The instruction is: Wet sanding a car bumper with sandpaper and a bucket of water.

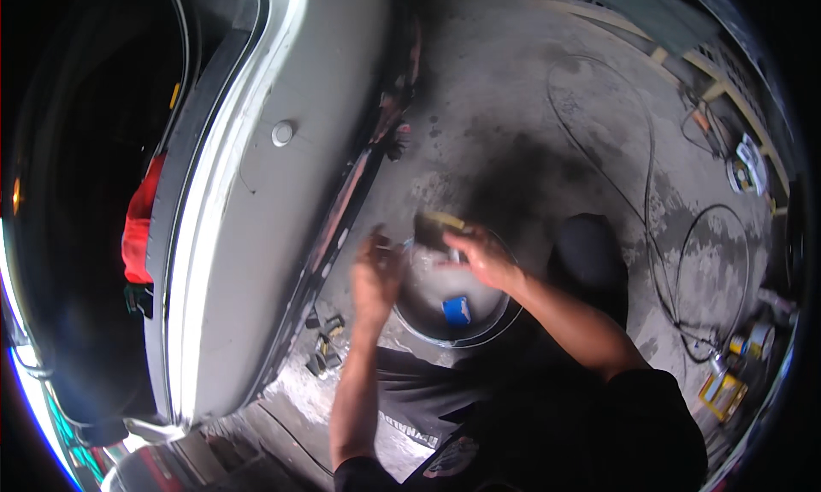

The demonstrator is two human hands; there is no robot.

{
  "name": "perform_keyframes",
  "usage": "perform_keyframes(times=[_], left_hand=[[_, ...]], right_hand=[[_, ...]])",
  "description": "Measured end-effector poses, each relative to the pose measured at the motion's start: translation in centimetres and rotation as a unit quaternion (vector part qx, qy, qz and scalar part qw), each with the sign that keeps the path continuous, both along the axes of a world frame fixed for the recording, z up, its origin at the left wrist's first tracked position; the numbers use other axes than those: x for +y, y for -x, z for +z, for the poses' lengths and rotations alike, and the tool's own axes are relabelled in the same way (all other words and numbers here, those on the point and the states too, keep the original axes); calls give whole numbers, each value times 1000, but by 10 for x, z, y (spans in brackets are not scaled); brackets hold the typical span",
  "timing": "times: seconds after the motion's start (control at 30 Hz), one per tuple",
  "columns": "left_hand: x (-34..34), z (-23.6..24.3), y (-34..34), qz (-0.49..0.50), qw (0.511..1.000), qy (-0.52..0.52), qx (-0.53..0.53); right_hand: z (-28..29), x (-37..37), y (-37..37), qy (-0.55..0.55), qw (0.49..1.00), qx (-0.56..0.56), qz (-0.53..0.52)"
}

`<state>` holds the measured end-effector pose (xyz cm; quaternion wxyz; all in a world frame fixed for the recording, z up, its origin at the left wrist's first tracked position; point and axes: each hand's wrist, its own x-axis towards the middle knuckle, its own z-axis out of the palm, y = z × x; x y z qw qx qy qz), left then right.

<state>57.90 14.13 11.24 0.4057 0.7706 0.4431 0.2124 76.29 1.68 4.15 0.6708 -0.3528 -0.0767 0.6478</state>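
My right hand [483, 254] grips a dark flat piece with a yellowish edge [434, 229] over the far side of a round bucket [453, 342]; its exact kind does not show. Cloudy liquid appears to fill the bucket. A blue block with a whitish patch [457, 311] lies in its near part. My left hand [375, 270] is at the bucket's left rim, its fingers smeared by motion, so I cannot tell whether they hold anything. To the left stands a car body panel, grey and bare of trim [299, 201], with a round light-coloured cap [282, 133] on it.
Several small dark and tan scraps [325, 347] lie on the concrete floor beside the panel's lower edge. Red cloth [141, 227] hangs inside the car opening. A dark hose or cable [647, 184] loops across the floor at right, near a yellow box [723, 395]. My knee [590, 257] is right of the bucket.
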Motion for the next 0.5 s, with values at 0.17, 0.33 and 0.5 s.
perform_keyframes(times=[0.17,0.33,0.5], left_hand=[[42,193,43,-53,845,-532,23],[121,267,44,-93,712,-657,230],[141,252,67,-117,791,-545,250]], right_hand=[[0,102,-32,27,881,-340,-328],[-10,221,-50,12,684,-544,-485],[18,256,18,13,705,-538,-462]])
